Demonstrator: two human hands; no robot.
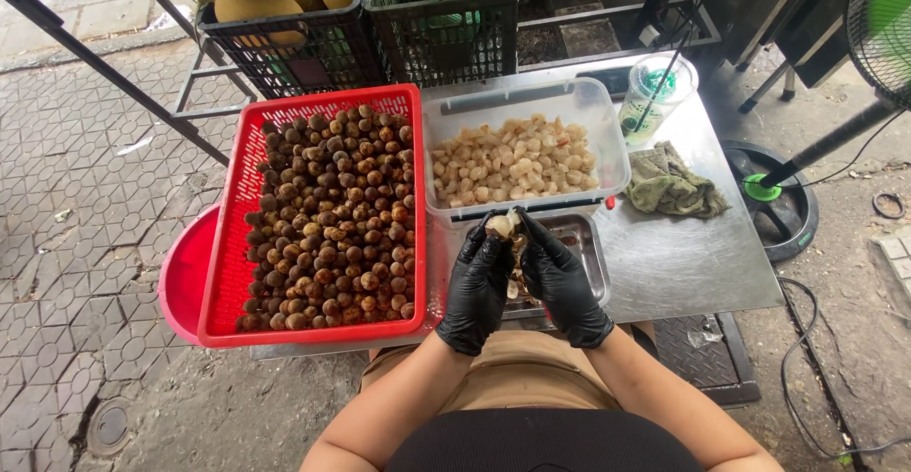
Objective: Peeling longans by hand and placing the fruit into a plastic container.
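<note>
Fruit point(500, 226) half-peeled, pinched between both gloved hands at frame centre.
Left hand point(477, 287) and right hand point(562, 282) close around it; slick flesh could slip into the shell tray point(590, 254).

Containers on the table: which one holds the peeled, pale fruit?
The clear plastic tub at the back centre, filled with pale peeled pieces. The red basket to its left holds brown unpeeled fruit; the metal tray under the hands holds scraps.

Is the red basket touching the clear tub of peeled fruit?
Touching. The head view shows the red basket rim pressed against the clear tub wall, no gap visible.
</note>
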